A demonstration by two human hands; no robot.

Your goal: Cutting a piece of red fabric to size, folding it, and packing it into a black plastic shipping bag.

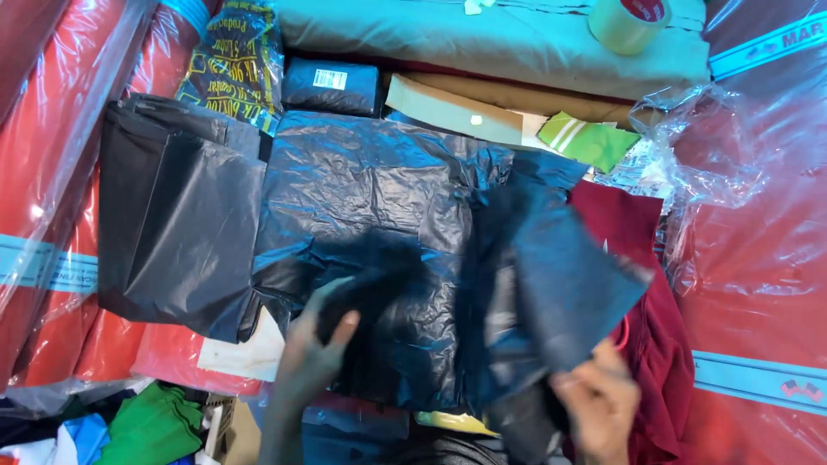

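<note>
Below the head camera, I see my left hand (pixel 312 353) with fingers curled onto a crumpled black plastic bag (pixel 379 215), which lies spread across the middle of the pile. My right hand (pixel 600 403), low and blurred, pinches a dark flap of bag (pixel 568 293) lifted from its right side. Just left of the bag lies a folded stack of black bags (pixel 177 224). A maroon garment (pixel 642 293) sits beneath the flap at right. Red cloth in clear plastic wrap (pixel 758 258) flanks both sides. A roll of tape (pixel 627 21) rests on teal fabric (pixel 482 39) at top.
</note>
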